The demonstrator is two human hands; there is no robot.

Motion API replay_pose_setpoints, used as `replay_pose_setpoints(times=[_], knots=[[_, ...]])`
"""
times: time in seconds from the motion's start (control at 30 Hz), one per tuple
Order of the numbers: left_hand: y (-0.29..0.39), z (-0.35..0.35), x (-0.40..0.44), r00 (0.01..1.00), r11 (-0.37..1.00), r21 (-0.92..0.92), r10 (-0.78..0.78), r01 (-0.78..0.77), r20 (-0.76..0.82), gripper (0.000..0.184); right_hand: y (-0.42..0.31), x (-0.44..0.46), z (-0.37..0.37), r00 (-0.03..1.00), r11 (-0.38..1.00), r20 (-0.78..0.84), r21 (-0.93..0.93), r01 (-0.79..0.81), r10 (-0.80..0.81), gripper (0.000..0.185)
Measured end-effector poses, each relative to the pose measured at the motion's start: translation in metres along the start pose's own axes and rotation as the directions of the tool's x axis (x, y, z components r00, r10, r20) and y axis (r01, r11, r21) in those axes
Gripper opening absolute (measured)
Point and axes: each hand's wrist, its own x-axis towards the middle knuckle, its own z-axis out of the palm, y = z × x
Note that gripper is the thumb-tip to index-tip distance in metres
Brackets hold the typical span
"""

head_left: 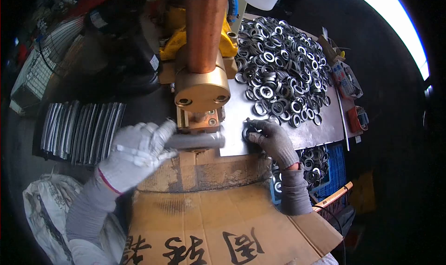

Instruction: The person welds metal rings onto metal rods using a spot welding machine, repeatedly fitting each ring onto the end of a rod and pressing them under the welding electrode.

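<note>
My left hand [137,151], in a white glove with tape on a finger, is closed around a grey metal tube [200,141], slightly blurred. The tube lies level in front of the lower copper block [200,121] of a machine. Above it hangs a thick copper electrode [204,32] with a brass-coloured collar [202,91]. My right hand [275,142], gloved too, pinches a dark metal ring [245,134] over the shiny metal sheet [234,111]. Just beyond that hand lies a large heap of metal rings [283,65].
Several metal tubes [81,132] lie side by side at the left. Cardboard [204,209] with black characters covers the near side. A blue crate [274,193] of rings stands below my right hand. A white sack [49,209] is at lower left, and small boxes [346,81] are at right.
</note>
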Motion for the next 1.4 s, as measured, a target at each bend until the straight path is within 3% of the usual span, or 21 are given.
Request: replay_pose_setpoints(times=[0.07,0.1,0.2,0.27,0.3,0.37,0.43,0.47,0.5,0.57,0.67,0.77,0.83,0.9,0.93,0.97,1.03,1.1,1.23,1.33,1.4], knots=[[0.005,0.015,-0.013,0.996,0.997,-0.035,0.062,-0.065,-0.065,0.069,0.009,0.005,0.004,0.999,0.999,0.000,-0.021,0.046,-0.046,0.041],[0.010,0.019,-0.019,1.000,0.998,-0.059,0.025,-0.024,0.012,0.072,0.011,0.007,0.004,0.996,0.996,-0.005,-0.039,0.085,-0.085,0.043],[0.011,0.024,-0.070,0.992,0.995,-0.098,-0.007,-0.005,-0.127,0.077,0.011,0.004,0.002,0.999,0.998,-0.002,0.045,0.048,-0.048,0.039],[-0.009,0.022,-0.139,0.953,0.991,-0.053,-0.136,0.127,-0.271,0.078,0.006,0.001,0.002,1.000,0.996,0.007,0.086,0.022,-0.023,0.040],[-0.028,0.021,-0.188,0.861,0.931,-0.104,-0.363,0.349,-0.357,0.064,0.007,0.002,0.002,1.000,0.996,0.013,0.094,0.009,-0.010,0.041],[-0.068,-0.028,-0.279,0.477,0.623,-0.079,-0.668,0.778,-0.571,0.060,0.010,0.003,0.004,1.000,0.999,-0.009,0.040,0.027,-0.027,0.042],[-0.086,-0.084,-0.349,0.170,0.276,-0.033,-0.677,0.961,-0.716,0.059,0.008,0.002,0.002,0.999,0.997,0.007,0.066,0.034,-0.035,0.044],[-0.081,-0.100,-0.360,0.165,0.227,0.014,-0.666,0.974,-0.728,0.060,0.001,0.003,0.001,0.999,0.998,0.020,0.059,0.027,-0.029,0.044],[-0.076,-0.109,-0.366,0.165,0.180,0.059,-0.656,0.982,-0.736,0.062,-0.002,0.004,0.000,0.999,0.999,0.030,0.050,0.016,-0.017,0.044],[-0.071,-0.086,-0.345,0.261,0.272,0.086,-0.715,0.958,-0.648,0.055,0.007,0.008,0.006,0.998,0.993,0.014,0.101,0.063,-0.065,0.044],[-0.074,-0.005,-0.256,0.572,0.622,0.060,-0.672,0.780,-0.469,0.042,-0.006,0.008,0.007,0.995,0.995,-0.013,-0.040,0.094,-0.095,0.044],[-0.088,0.045,-0.165,0.898,0.869,0.316,-0.264,0.380,-0.353,0.023,-0.008,0.005,0.007,0.999,0.998,-0.002,0.030,0.054,-0.054,0.044],[-0.090,0.073,-0.118,0.805,0.826,0.219,-0.385,0.519,-0.451,0.018,-0.015,0.003,0.004,0.999,0.999,0.003,0.024,0.034,-0.034,0.043],[-0.112,0.099,-0.094,0.818,0.763,0.314,-0.567,0.566,-0.097,0.017,-0.012,0.003,0.006,1.000,1.000,0.004,0.027,0.015,-0.015,0.043],[-0.114,0.125,-0.104,0.864,0.853,0.235,-0.380,0.465,-0.331,0.018,-0.003,0.005,0.009,0.999,0.998,-0.010,0.031,0.046,-0.045,0.043],[-0.103,0.117,-0.099,0.916,0.877,0.294,-0.315,0.381,-0.247,0.019,0.003,0.007,0.009,0.997,0.997,-0.030,0.034,0.072,-0.071,0.043],[-0.078,0.119,-0.099,0.939,0.936,0.243,-0.179,0.255,-0.294,0.024,-0.001,0.003,0.009,0.995,0.996,-0.044,-0.022,0.086,-0.087,0.043],[-0.068,0.116,-0.097,0.945,0.953,0.159,-0.215,0.258,-0.247,0.037,-0.003,0.006,0.012,0.999,0.999,-0.032,0.034,-0.003,0.004,0.044],[-0.063,0.112,-0.080,0.864,0.945,0.061,-0.265,0.320,-0.428,0.026,-0.007,0.006,0.014,0.993,0.995,-0.076,-0.054,0.083,-0.087,0.043],[-0.072,0.109,-0.069,0.928,0.935,0.087,-0.324,0.344,-0.187,0.024,0.013,0.008,0.017,0.993,0.993,-0.056,-0.059,0.098,-0.102,0.047],[-0.081,0.116,-0.070,0.912,0.942,0.035,-0.314,0.334,-0.265,0.017,0.006,0.004,0.007,0.994,0.984,-0.021,-0.150,0.100,-0.104,0.052]])
